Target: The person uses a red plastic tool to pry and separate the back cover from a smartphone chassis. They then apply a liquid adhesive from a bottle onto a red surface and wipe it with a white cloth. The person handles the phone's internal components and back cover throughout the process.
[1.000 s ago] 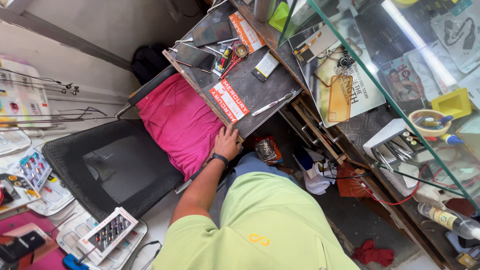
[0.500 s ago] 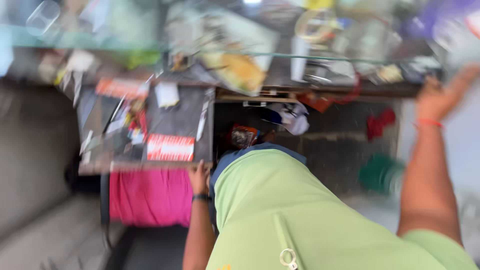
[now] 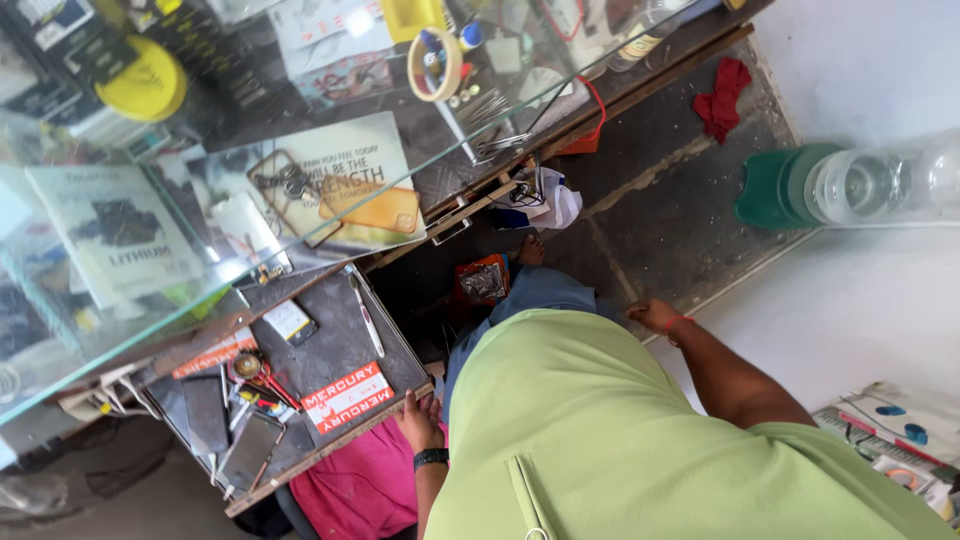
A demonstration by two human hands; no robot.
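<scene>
Basically left hand resting fingers-down on near edge of pulled-out tray, gripping the rim lightly, nothing else held; black wristband just below. Just beyond the fingers: red-and-white sticker. Further up from it: white pen-like tool, small white card, red-handled tools, dark phone off to the side. Pink cloth under the wrist. Right hand hanging loosely open by the hip, empty, red thread on wrist, above dark floor.
</scene>
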